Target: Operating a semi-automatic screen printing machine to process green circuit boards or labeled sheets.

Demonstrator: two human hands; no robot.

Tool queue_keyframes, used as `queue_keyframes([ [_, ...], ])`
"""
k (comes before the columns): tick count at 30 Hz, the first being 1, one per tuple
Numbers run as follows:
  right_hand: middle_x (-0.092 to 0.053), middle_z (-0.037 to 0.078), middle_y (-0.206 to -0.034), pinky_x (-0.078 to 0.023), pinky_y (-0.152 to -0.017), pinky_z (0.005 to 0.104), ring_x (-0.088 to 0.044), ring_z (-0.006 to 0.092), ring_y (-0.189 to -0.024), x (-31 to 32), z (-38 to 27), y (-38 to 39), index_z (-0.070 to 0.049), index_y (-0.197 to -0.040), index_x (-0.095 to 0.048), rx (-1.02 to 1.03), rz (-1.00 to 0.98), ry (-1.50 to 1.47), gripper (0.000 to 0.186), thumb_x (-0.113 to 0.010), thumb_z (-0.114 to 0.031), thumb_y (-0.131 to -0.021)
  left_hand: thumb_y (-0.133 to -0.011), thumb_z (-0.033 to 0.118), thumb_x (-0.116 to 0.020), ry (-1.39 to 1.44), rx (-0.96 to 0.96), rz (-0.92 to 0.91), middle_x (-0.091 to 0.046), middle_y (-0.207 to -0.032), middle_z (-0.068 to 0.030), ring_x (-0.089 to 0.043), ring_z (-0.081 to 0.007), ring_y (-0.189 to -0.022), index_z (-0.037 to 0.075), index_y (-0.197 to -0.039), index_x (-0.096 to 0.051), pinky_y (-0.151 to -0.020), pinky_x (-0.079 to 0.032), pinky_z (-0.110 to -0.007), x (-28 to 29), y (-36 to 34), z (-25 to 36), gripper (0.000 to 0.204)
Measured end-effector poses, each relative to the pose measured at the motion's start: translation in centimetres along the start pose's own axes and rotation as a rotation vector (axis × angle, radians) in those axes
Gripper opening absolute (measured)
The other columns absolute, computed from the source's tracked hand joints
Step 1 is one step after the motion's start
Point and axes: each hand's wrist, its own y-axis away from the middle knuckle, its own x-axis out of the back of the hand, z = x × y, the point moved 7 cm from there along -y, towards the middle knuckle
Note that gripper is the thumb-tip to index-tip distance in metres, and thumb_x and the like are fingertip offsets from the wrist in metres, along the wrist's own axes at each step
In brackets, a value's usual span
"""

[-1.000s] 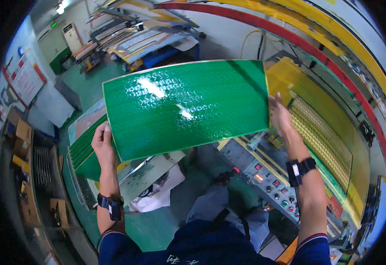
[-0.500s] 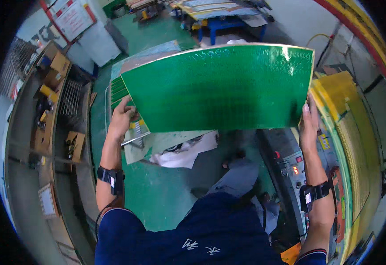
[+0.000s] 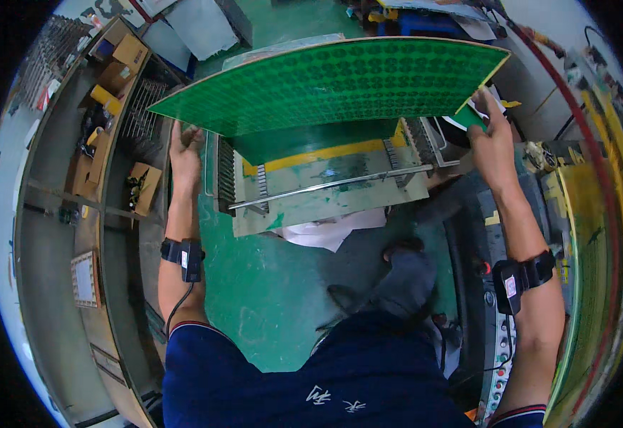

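Note:
Between my two hands is a large green sheet, a circuit board panel (image 3: pixel 340 82) with rows of round patterns. It is tilted, its near long edge lower. My left hand (image 3: pixel 185 158) grips the left edge, fingers partly hidden by the panel. My right hand (image 3: pixel 493 143) pinches the right edge, thumb on the near side. Beneath and behind the panel stands a metal rack (image 3: pixel 379 196) with comb-like slotted sides and a rod across its front. The panel covers the rack's far part, so I cannot tell whether the two touch.
Shelving (image 3: pixel 98 235) with cardboard boxes (image 3: pixel 130 51) runs along the left. A machine with a button panel (image 3: pixel 500 349) stands close on my right, beside large yellow-framed sheets (image 3: pixel 593 278). White paper or cloth (image 3: pixel 340 230) lies under the rack. A blue-legged table (image 3: pixel 425 27) is farther back.
The panel has tipped flatter and moved away over the rack, its round patterns now showing. The rack's front and rod have come into view. My view has swung a little right.

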Motion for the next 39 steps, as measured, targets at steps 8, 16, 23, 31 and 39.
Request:
queue_keyframes([
  [8, -0.056, 0.02, -0.125, -0.038, -0.101, 0.0369, -0.05, 0.0319, -0.121, -5.0, 1.0, -2.9, -0.003, -0.135, -0.042, -0.055, -0.116, -0.071, 0.06, -0.051, 0.004, -0.076, -0.09, -0.005, -0.048, 0.007, 0.149, 0.012, -0.053, -0.108, -0.0079, -0.053, -0.0154, -0.101, 0.009, -0.146, -0.027, -0.093, -0.041, -0.03, -0.5, -0.6, -4.9, 0.062],
  [16, -0.053, 0.02, -0.129, -0.033, -0.105, 0.0348, -0.047, 0.0293, -0.125, -9.6, 4.1, -4.6, -0.002, -0.138, -0.038, -0.136, -0.304, -0.171, 0.065, -0.047, 0.007, -0.074, -0.091, -0.003, -0.045, -0.136, 0.136, -0.007, -0.05, -0.127, -0.0207, -0.05, -0.0261, -0.117, 0.004, -0.146, -0.024, -0.099, -0.041, -0.036, 1.1, -1.3, -8.2, 0.059],
  [23, -0.049, 0.016, -0.135, -0.033, -0.104, 0.0314, -0.043, 0.0243, -0.128, -11.5, 3.8, -9.1, -0.005, -0.14, -0.035, -0.123, -0.423, -0.448, 0.069, -0.044, 0.011, -0.073, -0.091, -0.007, -0.04, -0.036, 0.127, -0.002, -0.046, -0.131, -0.0192, -0.048, -0.0262, -0.121, 0.006, -0.146, -0.023, -0.104, -0.036, -0.036, 0.5, -1.2, -7.1, 0.059],
  [31, -0.035, 0.02, -0.145, -0.024, -0.111, 0.0323, -0.029, 0.0259, -0.138, -13.7, 7.3, -8.2, -0.004, -0.145, -0.024, -0.293, -0.519, -0.548, 0.088, -0.034, 0.021, -0.061, -0.087, -0.009, -0.04, -0.117, 0.134, -0.044, -0.046, -0.133, -0.0201, -0.047, -0.0274, -0.123, 0.008, -0.146, -0.025, -0.104, -0.036, -0.037, 0.6, -1.5, -7.9, 0.063],
  [39, -0.038, 0.021, -0.143, -0.033, -0.106, 0.0324, -0.037, 0.0285, -0.133, -15.0, 11.1, -7.1, -0.001, -0.143, -0.027, -0.313, -0.487, -0.281, 0.078, -0.042, 0.014, -0.068, -0.086, -0.007, -0.043, -0.194, 0.193, -0.155, -0.046, -0.133, -0.0192, -0.046, -0.0272, -0.123, 0.006, -0.144, -0.029, -0.104, -0.036, -0.037, 1.1, -0.8, -8.1, 0.061],
])
